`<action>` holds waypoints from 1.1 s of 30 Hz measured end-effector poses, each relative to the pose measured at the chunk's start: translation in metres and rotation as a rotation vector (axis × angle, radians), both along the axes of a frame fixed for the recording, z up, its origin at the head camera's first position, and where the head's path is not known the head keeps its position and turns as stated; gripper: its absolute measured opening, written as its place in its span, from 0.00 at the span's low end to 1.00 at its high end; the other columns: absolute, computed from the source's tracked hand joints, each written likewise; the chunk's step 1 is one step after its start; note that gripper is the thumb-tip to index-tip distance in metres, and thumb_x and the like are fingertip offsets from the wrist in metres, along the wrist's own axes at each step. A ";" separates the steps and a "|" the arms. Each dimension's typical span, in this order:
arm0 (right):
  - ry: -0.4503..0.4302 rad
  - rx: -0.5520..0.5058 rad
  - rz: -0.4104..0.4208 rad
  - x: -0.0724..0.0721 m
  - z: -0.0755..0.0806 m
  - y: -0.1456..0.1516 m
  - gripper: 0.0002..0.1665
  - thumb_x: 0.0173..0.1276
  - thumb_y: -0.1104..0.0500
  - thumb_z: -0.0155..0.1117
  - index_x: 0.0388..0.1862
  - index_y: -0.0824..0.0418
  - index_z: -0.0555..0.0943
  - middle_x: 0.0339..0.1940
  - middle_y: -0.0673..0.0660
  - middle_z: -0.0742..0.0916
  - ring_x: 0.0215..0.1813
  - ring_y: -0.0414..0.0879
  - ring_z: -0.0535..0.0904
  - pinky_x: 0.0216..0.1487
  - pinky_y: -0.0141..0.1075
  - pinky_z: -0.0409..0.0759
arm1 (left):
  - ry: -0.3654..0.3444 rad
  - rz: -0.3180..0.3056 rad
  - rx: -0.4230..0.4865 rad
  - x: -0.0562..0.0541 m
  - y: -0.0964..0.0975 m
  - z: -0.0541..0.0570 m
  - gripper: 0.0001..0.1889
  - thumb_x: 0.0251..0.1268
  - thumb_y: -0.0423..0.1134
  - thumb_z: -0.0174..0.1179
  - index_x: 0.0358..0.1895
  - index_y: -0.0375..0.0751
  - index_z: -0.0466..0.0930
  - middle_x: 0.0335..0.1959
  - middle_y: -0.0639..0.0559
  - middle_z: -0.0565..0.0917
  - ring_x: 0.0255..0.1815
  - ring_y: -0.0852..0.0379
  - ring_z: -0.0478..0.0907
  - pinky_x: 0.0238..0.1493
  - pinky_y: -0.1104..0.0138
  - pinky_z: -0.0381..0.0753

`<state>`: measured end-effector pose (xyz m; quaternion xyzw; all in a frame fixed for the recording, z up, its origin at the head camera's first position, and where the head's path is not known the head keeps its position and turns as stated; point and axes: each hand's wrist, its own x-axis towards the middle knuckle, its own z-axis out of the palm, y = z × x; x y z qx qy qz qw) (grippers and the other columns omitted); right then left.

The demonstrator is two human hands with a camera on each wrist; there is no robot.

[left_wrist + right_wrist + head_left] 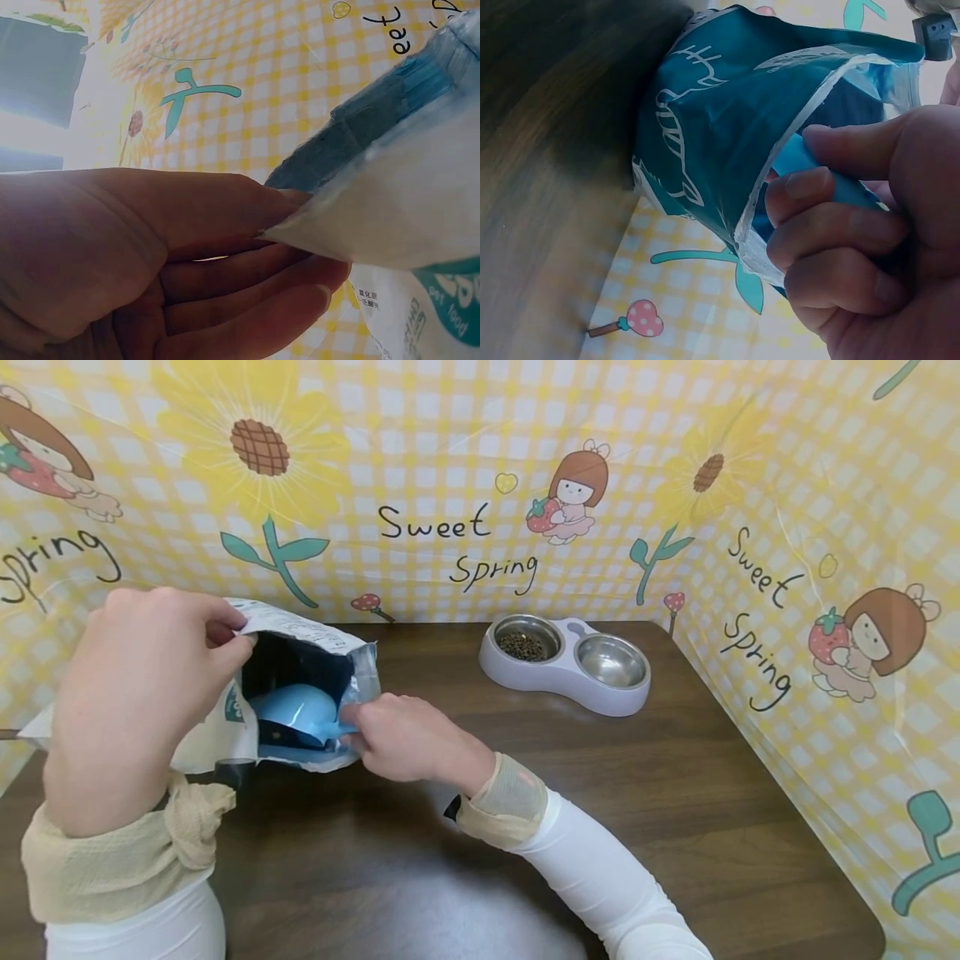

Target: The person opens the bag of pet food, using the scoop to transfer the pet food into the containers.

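My left hand (142,693) pinches the upper left edge of an open pet food bag (300,625) between thumb and fingers. In the left wrist view this hand (187,255) has the white bag corner (322,217) between its fingertips. The bag's mouth faces me, its inside dark. My right hand (416,739) grips the handle of a light-blue scoop (300,708), whose rounded bowl is inside the bag's mouth. Curled fingers of the right hand (847,225) wrap the blue handle at the bag's teal side (720,127) in the right wrist view. The scoop's contents are hidden.
A pale double pet bowl (551,671) stands at the back of the brown wooden table (675,827). Brown kibble (522,645) lies in its left metal dish, while the right dish (612,662) shows bare metal. A yellow checked cloth (435,443) walls the back and sides.
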<state>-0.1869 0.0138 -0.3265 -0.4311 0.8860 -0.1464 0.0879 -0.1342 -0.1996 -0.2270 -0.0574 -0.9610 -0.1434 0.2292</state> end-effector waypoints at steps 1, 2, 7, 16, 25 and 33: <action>-0.022 -0.010 0.001 -0.001 0.000 0.000 0.16 0.86 0.54 0.59 0.64 0.59 0.84 0.34 0.50 0.87 0.26 0.37 0.80 0.27 0.24 0.76 | -0.001 -0.001 -0.002 0.000 0.000 0.000 0.11 0.70 0.34 0.65 0.43 0.28 0.91 0.36 0.30 0.92 0.37 0.24 0.84 0.40 0.34 0.81; -0.044 -0.018 0.002 -0.002 0.000 0.001 0.16 0.87 0.54 0.59 0.63 0.59 0.83 0.34 0.50 0.87 0.26 0.37 0.79 0.27 0.24 0.76 | -0.002 -0.002 -0.001 0.000 -0.001 0.000 0.11 0.70 0.34 0.65 0.44 0.27 0.91 0.36 0.30 0.92 0.37 0.23 0.84 0.40 0.34 0.80; -0.110 -0.029 0.012 -0.005 0.004 0.004 0.14 0.87 0.54 0.57 0.60 0.58 0.83 0.29 0.49 0.81 0.25 0.37 0.76 0.28 0.25 0.73 | 0.006 -0.009 0.000 0.000 -0.001 0.000 0.11 0.68 0.34 0.65 0.43 0.27 0.91 0.34 0.31 0.92 0.35 0.24 0.84 0.37 0.36 0.80; -0.228 -0.063 0.019 -0.014 0.005 0.010 0.13 0.90 0.53 0.52 0.48 0.57 0.81 0.27 0.48 0.76 0.25 0.37 0.71 0.31 0.26 0.71 | -0.001 -0.011 -0.004 0.000 0.000 0.000 0.11 0.68 0.34 0.65 0.44 0.28 0.91 0.35 0.31 0.92 0.36 0.24 0.84 0.38 0.35 0.81; -0.289 -0.075 -0.019 -0.021 0.004 0.009 0.15 0.90 0.51 0.51 0.44 0.55 0.80 0.28 0.48 0.75 0.27 0.38 0.70 0.33 0.27 0.70 | -0.012 -0.020 -0.009 0.000 -0.001 0.000 0.11 0.68 0.34 0.65 0.44 0.28 0.91 0.34 0.31 0.92 0.36 0.24 0.84 0.37 0.36 0.80; -0.312 -0.098 -0.065 -0.020 0.000 0.006 0.17 0.90 0.50 0.50 0.46 0.56 0.82 0.27 0.48 0.76 0.26 0.38 0.71 0.33 0.27 0.70 | -0.019 -0.021 -0.009 0.000 -0.001 0.000 0.11 0.69 0.34 0.65 0.44 0.28 0.91 0.35 0.32 0.92 0.37 0.23 0.84 0.38 0.35 0.80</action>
